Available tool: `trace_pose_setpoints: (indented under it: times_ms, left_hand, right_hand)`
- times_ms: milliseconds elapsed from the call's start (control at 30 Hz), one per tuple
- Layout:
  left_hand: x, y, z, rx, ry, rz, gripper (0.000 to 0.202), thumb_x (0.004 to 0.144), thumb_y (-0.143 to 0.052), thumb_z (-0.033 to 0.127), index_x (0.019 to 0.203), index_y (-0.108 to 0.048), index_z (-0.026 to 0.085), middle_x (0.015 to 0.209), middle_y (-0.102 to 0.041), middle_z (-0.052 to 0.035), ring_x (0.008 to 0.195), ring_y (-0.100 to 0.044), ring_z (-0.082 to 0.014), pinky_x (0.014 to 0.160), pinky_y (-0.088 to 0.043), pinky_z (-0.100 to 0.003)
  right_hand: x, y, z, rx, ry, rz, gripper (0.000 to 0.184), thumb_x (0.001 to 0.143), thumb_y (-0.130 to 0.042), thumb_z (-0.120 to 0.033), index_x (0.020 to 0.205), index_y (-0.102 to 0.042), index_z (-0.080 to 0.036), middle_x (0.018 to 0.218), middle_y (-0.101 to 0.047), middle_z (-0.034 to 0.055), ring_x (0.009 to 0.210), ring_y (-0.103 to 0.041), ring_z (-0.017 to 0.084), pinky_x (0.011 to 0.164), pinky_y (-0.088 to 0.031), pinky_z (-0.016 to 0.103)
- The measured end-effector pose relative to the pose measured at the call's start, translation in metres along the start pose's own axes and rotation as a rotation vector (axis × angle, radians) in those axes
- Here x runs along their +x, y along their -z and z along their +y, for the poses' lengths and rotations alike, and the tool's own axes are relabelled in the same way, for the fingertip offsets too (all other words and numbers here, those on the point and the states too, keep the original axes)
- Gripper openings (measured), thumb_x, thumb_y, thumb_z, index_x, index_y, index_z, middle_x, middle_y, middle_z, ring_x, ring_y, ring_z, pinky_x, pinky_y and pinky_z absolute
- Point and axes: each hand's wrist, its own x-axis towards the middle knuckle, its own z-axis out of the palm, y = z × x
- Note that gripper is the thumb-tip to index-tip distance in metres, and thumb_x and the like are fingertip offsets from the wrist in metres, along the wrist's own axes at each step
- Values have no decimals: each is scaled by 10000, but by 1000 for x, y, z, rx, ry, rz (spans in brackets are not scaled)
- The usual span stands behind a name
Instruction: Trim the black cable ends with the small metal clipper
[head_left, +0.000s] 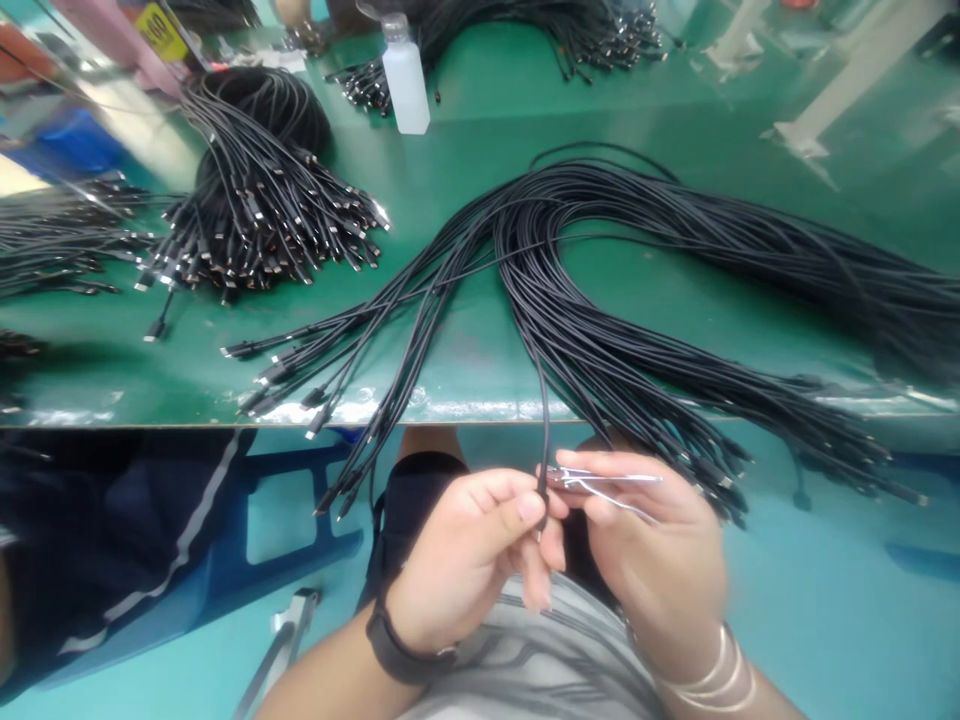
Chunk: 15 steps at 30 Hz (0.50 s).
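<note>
My left hand (499, 525) is closed, thumb and fingers pinching the connector end of one black cable (545, 420). That cable hangs down over the table edge from the large bundle of black cables (600, 310). Close on the right, my right hand (652, 540) is closed round a small silver tool that looks like nail clippers (611, 480). One end of the tool is right beside the pinched connector; whether they touch I cannot tell. Both hands are above my lap, just in front of the green table (465, 350).
More black cables with metal-tipped plugs (262, 210) lie in a heap at the left. A white plastic bottle (406, 80) stands toward the back. Another cable bundle (495, 20) is behind it. At the lower left are a blue stool (300, 510) and a person's dark clothing (112, 540).
</note>
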Motion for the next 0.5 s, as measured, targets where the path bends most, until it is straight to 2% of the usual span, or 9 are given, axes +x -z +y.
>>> trace_pose_setpoints:
  times_ms: [200, 500]
  left_hand:
    - [-1, 3, 2, -80, 34, -50, 194, 883, -672, 284, 841, -721, 100, 598, -674, -24, 355, -573, -59, 361, -444, -108]
    - [0, 4, 1, -104, 46, -62, 196, 888, -664, 270, 836, -723, 90, 593, -666, -27, 343, -561, -56, 353, -447, -104]
  right_hand:
    - [0, 5, 0, -110, 124, -67, 283, 746, -794, -83, 918, -793, -307, 942, -794, 23, 838, -764, 234, 746, -654, 343]
    - [3, 12, 0, -158, 227, -163, 376, 769, -757, -12, 978, -774, -324, 985, -789, -26, 921, -752, 175, 793, -635, 243]
